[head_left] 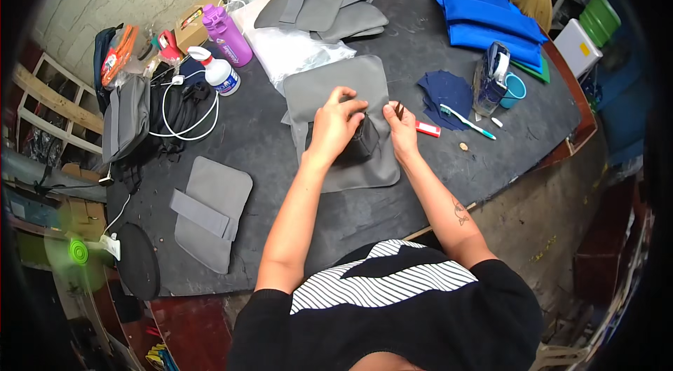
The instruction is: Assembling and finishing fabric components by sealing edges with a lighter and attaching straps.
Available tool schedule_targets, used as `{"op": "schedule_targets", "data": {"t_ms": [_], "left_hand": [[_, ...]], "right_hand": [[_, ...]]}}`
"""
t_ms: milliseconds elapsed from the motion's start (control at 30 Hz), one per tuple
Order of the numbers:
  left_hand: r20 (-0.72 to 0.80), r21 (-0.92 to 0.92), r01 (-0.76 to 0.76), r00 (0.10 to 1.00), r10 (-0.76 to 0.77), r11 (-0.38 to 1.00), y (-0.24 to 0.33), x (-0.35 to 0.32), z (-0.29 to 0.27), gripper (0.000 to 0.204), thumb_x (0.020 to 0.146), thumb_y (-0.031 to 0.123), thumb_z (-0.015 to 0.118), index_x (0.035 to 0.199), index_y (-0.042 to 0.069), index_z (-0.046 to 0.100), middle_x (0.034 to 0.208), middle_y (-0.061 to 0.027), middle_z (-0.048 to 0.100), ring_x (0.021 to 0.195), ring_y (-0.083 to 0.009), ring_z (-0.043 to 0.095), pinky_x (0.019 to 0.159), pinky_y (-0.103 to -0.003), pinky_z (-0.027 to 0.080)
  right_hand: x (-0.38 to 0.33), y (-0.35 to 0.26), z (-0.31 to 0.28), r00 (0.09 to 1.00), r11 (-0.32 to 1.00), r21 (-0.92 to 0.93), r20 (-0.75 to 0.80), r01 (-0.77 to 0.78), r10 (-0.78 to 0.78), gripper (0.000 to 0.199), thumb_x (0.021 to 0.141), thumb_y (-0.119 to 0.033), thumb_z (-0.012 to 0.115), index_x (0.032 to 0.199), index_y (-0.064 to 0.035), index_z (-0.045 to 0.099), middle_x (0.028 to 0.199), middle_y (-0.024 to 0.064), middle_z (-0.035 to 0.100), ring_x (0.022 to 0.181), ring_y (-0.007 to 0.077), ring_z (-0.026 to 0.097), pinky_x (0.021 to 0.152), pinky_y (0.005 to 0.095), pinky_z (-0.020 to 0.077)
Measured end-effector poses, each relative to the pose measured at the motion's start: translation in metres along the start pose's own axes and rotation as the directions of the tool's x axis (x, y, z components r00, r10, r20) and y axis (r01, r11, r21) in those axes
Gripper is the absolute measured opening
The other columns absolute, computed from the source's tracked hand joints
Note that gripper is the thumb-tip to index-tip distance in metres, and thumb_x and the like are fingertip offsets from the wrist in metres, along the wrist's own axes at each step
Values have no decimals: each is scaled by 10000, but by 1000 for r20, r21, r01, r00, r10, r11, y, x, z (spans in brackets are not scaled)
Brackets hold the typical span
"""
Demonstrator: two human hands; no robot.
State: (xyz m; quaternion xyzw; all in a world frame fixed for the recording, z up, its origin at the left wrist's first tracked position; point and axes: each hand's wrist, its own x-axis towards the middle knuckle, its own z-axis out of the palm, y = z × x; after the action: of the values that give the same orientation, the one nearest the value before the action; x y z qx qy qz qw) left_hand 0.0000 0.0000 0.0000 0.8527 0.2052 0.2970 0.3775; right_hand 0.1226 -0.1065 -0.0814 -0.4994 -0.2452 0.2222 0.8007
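Governing relation: the black block point(362, 142) is sitting on the gray panel point(343, 80) at the centre of the frame, lying to the lower right of the left hand point(336, 124) and to the left of, and slightly below, the right hand point(402, 132); the left hand is standing nearer, overlapping the block in view.
Long axis: the gray panel is running from the upper toward the lower part of the frame, its top leaning slightly left; the block's own long axis is not showing clearly.
Left hand, state: the fingers are arching, partly open, over the block; whether they are gripping or merely resting, one cannot tell.
Right hand, state: thumb and fingers are pinching a dark brown piece point(399, 111) near the panel's right edge.
Hands, counted: 2 are showing.
Centre, counted: 1 black block and 1 dark brown piece are showing.
Lower left, counted: 1 strapped panel point(203, 189) and 1 black disc point(137, 262) are lying apart from the hands.
Right, counted: 1 red-and-white strip point(428, 129), 1 toothbrush point(466, 122) and 1 teal cup point(515, 90) are occupying the tabletop.
Upper left, counted: 1 purple bottle point(228, 36) and 1 spray bottle point(221, 75) are standing.
Upper middle, uncounted: gray pieces point(322, 12) are overlapping, hiding their number.
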Motion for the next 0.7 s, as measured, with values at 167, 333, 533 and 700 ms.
{"op": "schedule_targets", "data": {"t_ms": [167, 333, 533, 700], "left_hand": [[247, 267, -422, 899, 362, 866, -7, 7, 2, 36, 796, -1, 586, 794, 13, 619, 1009, -94, 588, 705, -300, 649, 632, -399, 537], [134, 179, -413, 910, 393, 893, -34, 1, 19, 51, 809, -6, 591, 853, 5, 569, 1013, -97, 564, 671, -307, 632, 597, -386, 520], [104, 76, -168, 982, 160, 983, -56, -11, 31, 83, 818, -24, 566, 897, 2, 562, 991, -102, 556, 688, -259, 650, 590, -352, 524], [100, 84, -122, 989, 114, 989, -60, -16, 32, 217, 779, -19, 620, 992, -1, 583, 1019, -103, 544, 633, -195, 623, 598, -292, 521]], "right_hand": [[-2, 0, 1, 997, 997, -15, 15, -72, 72, 149, 921, -177, 611, 896, -31, 615, 796, -78, 538, 728, 15, 438, 671, 186, 366], [3, 16, -16, 991, 989, -114, 91, -91, 101, 146, 917, -160, 609, 902, -14, 603, 799, -73, 550, 731, 23, 456, 683, 200, 382], [4, 13, -22, 997, 835, -549, 71, 42, -3, 233, 896, -128, 587, 1040, 33, 499, 991, 89, 557, 848, 161, 542, 788, 300, 441], [-12, -24, -12, 947, 584, -756, 314, 295, -71, 327, 829, -53, 587, 1135, -14, 478, 1041, 182, 497, 960, 343, 546, 855, 387, 443]]}}
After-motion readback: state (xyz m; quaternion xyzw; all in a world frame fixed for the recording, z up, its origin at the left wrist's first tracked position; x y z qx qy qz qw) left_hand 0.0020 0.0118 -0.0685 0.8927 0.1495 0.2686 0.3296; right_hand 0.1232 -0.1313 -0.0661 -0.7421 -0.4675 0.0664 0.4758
